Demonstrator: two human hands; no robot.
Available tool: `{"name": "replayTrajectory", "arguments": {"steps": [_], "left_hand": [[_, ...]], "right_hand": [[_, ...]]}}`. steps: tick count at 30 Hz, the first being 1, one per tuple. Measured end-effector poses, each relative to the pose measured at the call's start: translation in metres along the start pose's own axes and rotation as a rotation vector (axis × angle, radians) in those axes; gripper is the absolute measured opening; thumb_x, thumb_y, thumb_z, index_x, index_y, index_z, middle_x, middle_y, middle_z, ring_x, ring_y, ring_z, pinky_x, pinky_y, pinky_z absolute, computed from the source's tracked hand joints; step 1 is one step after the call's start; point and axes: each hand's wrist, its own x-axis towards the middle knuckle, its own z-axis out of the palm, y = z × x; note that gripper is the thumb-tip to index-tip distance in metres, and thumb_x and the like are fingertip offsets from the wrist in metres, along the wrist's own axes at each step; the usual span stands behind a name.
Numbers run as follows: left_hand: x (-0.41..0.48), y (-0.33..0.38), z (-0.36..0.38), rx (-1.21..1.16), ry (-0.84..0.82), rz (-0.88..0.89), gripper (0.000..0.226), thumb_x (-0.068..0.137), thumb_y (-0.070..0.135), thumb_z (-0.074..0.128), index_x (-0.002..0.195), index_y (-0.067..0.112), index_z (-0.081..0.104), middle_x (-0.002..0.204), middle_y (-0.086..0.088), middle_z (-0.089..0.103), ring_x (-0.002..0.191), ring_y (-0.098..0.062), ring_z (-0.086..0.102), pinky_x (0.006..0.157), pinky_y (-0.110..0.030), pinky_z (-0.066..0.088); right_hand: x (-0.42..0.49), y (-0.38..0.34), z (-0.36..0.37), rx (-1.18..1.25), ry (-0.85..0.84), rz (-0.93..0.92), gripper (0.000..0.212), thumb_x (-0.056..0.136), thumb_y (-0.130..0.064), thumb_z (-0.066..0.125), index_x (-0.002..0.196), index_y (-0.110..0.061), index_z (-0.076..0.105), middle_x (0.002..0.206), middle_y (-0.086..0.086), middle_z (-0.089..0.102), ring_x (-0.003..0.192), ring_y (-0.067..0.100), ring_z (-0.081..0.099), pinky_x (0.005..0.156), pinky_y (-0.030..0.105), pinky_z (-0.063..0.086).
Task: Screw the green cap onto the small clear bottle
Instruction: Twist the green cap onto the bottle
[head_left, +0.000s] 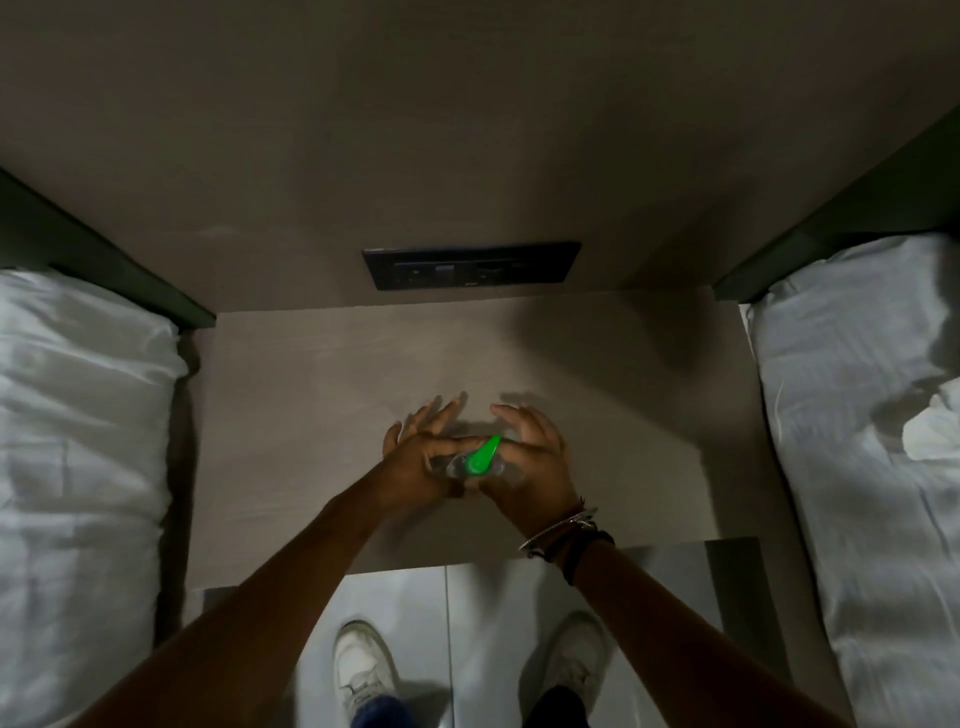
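A small clear bottle (452, 466) lies roughly level between my two hands above the wooden nightstand (322, 395). A bright green cap (482, 457) sits at its right end, pointing up and to the right. My left hand (415, 447) holds the bottle's body from the left, with its outer fingers spread. My right hand (530, 457) touches the green cap from the right with thumb and forefinger, the other fingers curled above. Most of the bottle is hidden by my fingers.
A dark socket panel (471, 265) is set in the wall behind the nightstand. Beds with white sheets flank it on the left (78, 441) and on the right (862, 415). Below the front edge are a pale floor and my white shoes (363, 670).
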Motion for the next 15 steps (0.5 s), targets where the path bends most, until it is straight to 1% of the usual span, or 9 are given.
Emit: {"name": "replayTrajectory", "arguments": {"steps": [2,3,6,8,10,11,12,13,15], "left_hand": [[-0.001,0.003,-0.001,-0.006,0.002,-0.015,0.075,0.061,0.037,0.083,0.120,0.055,0.040,0.152,0.017,-0.002,0.145,-0.018,-0.003,0.115,-0.052,0.000],[-0.001,0.005,-0.002,0.006,-0.002,-0.015,0.075,0.061,0.036,0.083,0.120,0.054,0.041,0.154,0.015,0.002,0.145,-0.020,-0.001,0.115,-0.053,0.001],[-0.003,0.005,-0.003,0.011,-0.020,0.004,0.072,0.063,0.038,0.081,0.119,0.054,0.039,0.150,0.018,-0.001,0.145,-0.022,-0.003,0.114,-0.054,-0.001],[-0.004,0.003,-0.002,-0.010,-0.012,0.006,0.073,0.063,0.037,0.081,0.122,0.050,0.040,0.149,0.016,-0.002,0.145,-0.022,-0.004,0.113,-0.052,-0.002],[-0.004,0.002,-0.001,-0.024,0.002,0.004,0.075,0.063,0.033,0.082,0.124,0.046,0.039,0.148,0.015,-0.003,0.145,-0.022,-0.003,0.113,-0.050,-0.002],[-0.004,0.001,-0.001,-0.028,0.002,0.009,0.075,0.064,0.032,0.082,0.124,0.046,0.039,0.148,0.016,-0.004,0.145,-0.020,-0.004,0.113,-0.049,-0.003],[-0.004,0.001,0.000,-0.030,-0.002,0.013,0.073,0.064,0.033,0.081,0.123,0.047,0.040,0.147,0.017,-0.004,0.144,-0.018,-0.004,0.113,-0.049,-0.003],[-0.004,0.000,0.001,-0.035,-0.001,0.017,0.071,0.065,0.033,0.081,0.122,0.047,0.041,0.147,0.018,-0.004,0.143,-0.015,-0.005,0.113,-0.049,-0.004],[-0.004,-0.001,0.001,-0.052,0.017,0.025,0.070,0.065,0.033,0.081,0.120,0.049,0.042,0.147,0.019,-0.005,0.142,-0.012,-0.006,0.112,-0.049,-0.004]], "right_hand": [[-0.007,-0.006,0.007,-0.042,0.093,0.022,0.041,0.065,-0.047,0.077,0.096,-0.021,0.067,0.125,0.008,0.061,0.124,0.033,0.048,0.098,0.057,0.040],[-0.011,-0.010,0.009,-0.054,0.142,0.043,0.041,0.067,-0.046,0.077,0.097,-0.021,0.064,0.122,0.008,0.063,0.121,0.033,0.050,0.097,0.055,0.040],[-0.023,-0.022,0.018,-0.081,0.232,0.125,0.033,0.075,-0.048,0.066,0.096,-0.024,0.060,0.118,0.011,0.064,0.117,0.034,0.054,0.093,0.055,0.042],[-0.031,-0.027,0.022,-0.064,0.250,0.185,0.035,0.075,-0.052,0.059,0.099,-0.028,0.053,0.123,0.011,0.061,0.117,0.033,0.054,0.092,0.054,0.043],[-0.037,-0.024,0.021,0.000,0.265,0.266,0.050,0.069,-0.057,0.063,0.109,-0.031,0.049,0.133,0.008,0.054,0.123,0.028,0.049,0.097,0.052,0.041],[-0.037,-0.021,0.019,0.056,0.273,0.273,0.058,0.069,-0.055,0.067,0.117,-0.029,0.048,0.137,0.009,0.050,0.127,0.027,0.045,0.100,0.052,0.039],[-0.036,-0.016,0.018,0.116,0.260,0.236,0.062,0.071,-0.050,0.070,0.124,-0.026,0.049,0.141,0.012,0.047,0.130,0.028,0.042,0.103,0.053,0.038],[-0.034,-0.011,0.017,0.155,0.226,0.170,0.059,0.075,-0.045,0.070,0.126,-0.022,0.053,0.143,0.015,0.045,0.133,0.031,0.039,0.105,0.055,0.037],[-0.026,-0.006,0.016,0.163,0.118,0.081,0.043,0.079,-0.039,0.064,0.116,-0.017,0.065,0.146,0.018,0.042,0.133,0.037,0.037,0.105,0.056,0.036]]}}
